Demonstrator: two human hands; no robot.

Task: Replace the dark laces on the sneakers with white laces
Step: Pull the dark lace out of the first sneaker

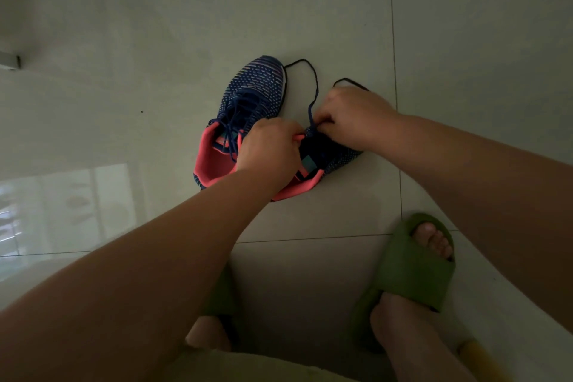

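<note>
1. Head view, nearest first: my feet in green slides [412, 260] stand on the tiled floor [310, 3], short of the right sneaker [328, 158], which I take as the landmark
2. Both forearms reach forward over the slides and meet above that sneaker's throat, wrists bent down, backs of the hands toward the camera
3. My left hand [269, 146] sits on the near-left side of the landmark, fingers curled, thumb and forefinger pinching the coral collar edge to steady it
4. My right hand [353, 115] lies on the far-right side, fingers curled in a pinch on the dark lace [313, 108] right where it leaves the eyelets
5. Beyond the landmark the freed lace runs out in loose loops on the floor; the left sneaker [248, 102], touching the landmark's left side, is fully laced in dark
6. I judge the step to be unlacing the right sneaker, early in the task; no white laces are in view
7. Next I need a steady pull away from the eyelets, one crossing at a time, left hand bracing so the shoe does not slide
</note>
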